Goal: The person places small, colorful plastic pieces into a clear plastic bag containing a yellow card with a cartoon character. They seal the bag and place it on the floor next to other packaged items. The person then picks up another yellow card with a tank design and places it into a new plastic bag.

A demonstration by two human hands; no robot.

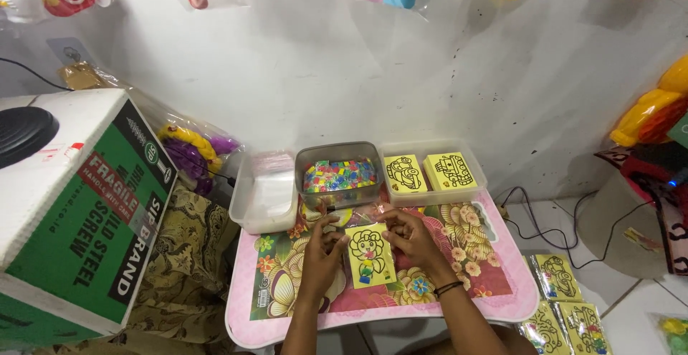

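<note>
Both of my hands meet over a small yellow card printed with a flower figure (370,256), sealed in a clear plastic sleeve, which lies on the pink low table with a floral top (494,283), near its middle. My left hand (322,251) pinches the card's left edge, fingers curled onto it; my right hand (410,234) grips its upper right corner, a black band at the wrist. Just behind the card stands a clear tub of mixed colourful small pieces (339,176). Left of that sits a clear box of white plastic sleeves (266,190), and right of it a clear tray holding two stacks of yellow picture cards (430,172). Finished packets (566,305) lie on the floor to my right.
</note>
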